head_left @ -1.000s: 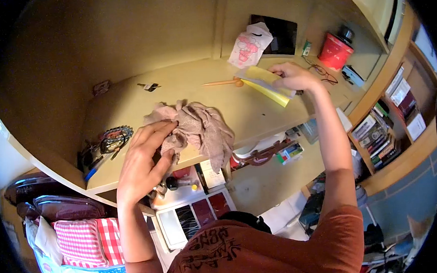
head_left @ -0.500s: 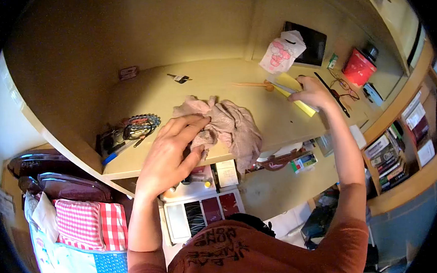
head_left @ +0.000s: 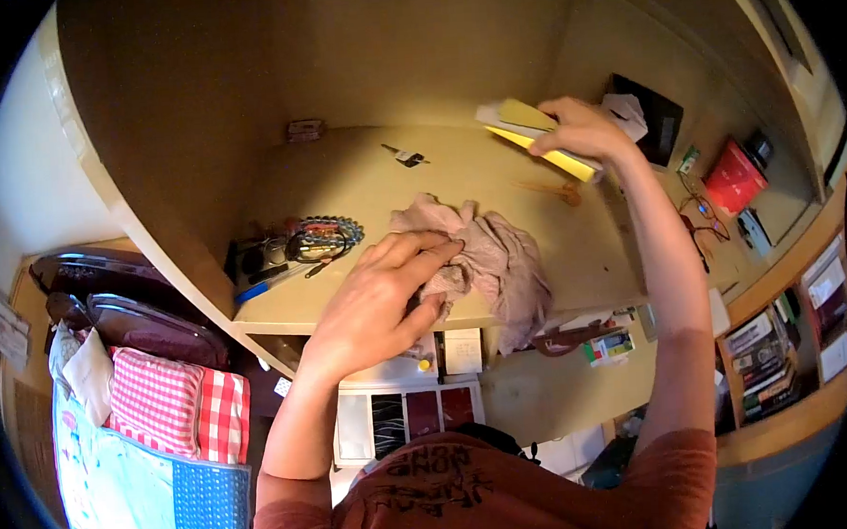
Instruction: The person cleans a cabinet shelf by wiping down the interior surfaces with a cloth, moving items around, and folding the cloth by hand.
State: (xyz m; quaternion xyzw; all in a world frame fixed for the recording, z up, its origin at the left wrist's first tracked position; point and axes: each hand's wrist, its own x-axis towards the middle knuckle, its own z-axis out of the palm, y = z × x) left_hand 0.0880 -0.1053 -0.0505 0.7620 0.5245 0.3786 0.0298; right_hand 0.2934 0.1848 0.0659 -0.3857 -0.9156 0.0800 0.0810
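Note:
My left hand point(head_left: 382, 291) rests on a crumpled pinkish-grey cloth point(head_left: 500, 260) at the shelf's front edge, its fingers curled over the left part of the cloth. To the right, my right hand point(head_left: 579, 132) grips a yellow item point(head_left: 531, 120) with pale layers, raised above the shelf; the item is slightly blurred. Below it on the shelf lies a wooden stick with a round end point(head_left: 569, 194). A small dark item with a white label point(head_left: 405, 155) lies behind the cloth.
Beaded bracelets point(head_left: 331, 233) and a blue pen point(head_left: 262, 287) lie at the shelf's left. At the right are a dark tablet point(head_left: 660, 118), a red container point(head_left: 735, 179) and glasses point(head_left: 703, 213). Books point(head_left: 764, 362) fill a lower shelf.
My right hand has lifted the yellow item off the shelf and moved up and back with it. The view has shifted. My left hand remains on the cloth.

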